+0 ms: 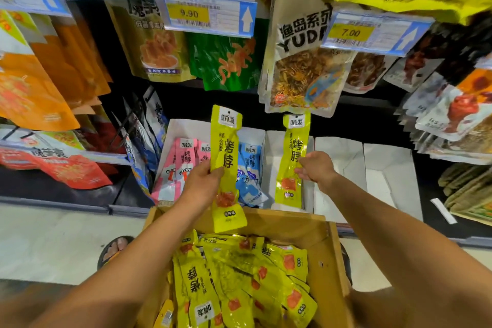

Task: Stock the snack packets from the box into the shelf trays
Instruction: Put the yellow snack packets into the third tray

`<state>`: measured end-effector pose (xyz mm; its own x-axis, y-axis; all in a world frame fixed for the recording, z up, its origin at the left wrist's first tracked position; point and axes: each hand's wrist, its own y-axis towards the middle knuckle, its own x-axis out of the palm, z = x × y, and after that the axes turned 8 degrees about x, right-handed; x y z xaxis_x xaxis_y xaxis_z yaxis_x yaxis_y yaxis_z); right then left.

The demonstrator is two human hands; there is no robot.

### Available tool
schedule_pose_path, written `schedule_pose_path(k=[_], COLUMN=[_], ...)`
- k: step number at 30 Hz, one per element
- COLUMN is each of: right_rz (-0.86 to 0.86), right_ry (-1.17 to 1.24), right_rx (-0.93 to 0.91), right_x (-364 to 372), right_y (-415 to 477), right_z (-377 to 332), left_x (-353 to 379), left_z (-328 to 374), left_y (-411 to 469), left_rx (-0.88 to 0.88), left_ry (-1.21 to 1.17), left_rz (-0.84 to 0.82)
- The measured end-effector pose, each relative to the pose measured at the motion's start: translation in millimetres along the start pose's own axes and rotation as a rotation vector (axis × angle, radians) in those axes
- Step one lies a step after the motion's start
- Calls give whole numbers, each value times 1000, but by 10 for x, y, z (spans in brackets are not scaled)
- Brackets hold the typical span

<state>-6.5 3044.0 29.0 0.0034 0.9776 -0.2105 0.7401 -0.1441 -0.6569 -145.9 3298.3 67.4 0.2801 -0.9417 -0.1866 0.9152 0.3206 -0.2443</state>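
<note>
One packet [226, 146] stands upright, gripped at its middle by the left hand [203, 182], above the box [330, 261]. A second packet [291, 181] is pinched at its edge by the right hand [316, 169], in front of a white tray [270, 157]; whether it is inside I cannot tell. That tray shows no other yellow ones, and the trays [338, 168] to its right look bare. The heap [239, 287] in the box is deep, so stocking seems barely begun. Pink packets [183, 165] and blue packets [249, 168] sit further left

Bare forearms [149, 255], dark open-toed sandal [104, 254]
</note>
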Motion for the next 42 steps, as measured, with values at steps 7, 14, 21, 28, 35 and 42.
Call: schedule_pose_path(k=[7,14,21,28,35,42], right_rz=[73,-91,19,61,49,12], right_ry=[-232,-219,-678,-889,-1187,-1425], right_rx=[-34,122,46,-172,-279,-386], right_x=[264,608,748,770,754,770], right_y=[716,1095,1265,1247,1346,1464], right_z=[395,792,1051,1183,1245,1239], left_x=[-17,-16,-29,-72,-121,-166], left_z=[-84,-111,-146,-175,-230,-271], left_y=[51,88,85,43,47,44], left_rx=[37,29,18,17,2,-12], left_ry=[-4,-15,20,42,35,34], left_rz=[23,8,8,15,5,-18])
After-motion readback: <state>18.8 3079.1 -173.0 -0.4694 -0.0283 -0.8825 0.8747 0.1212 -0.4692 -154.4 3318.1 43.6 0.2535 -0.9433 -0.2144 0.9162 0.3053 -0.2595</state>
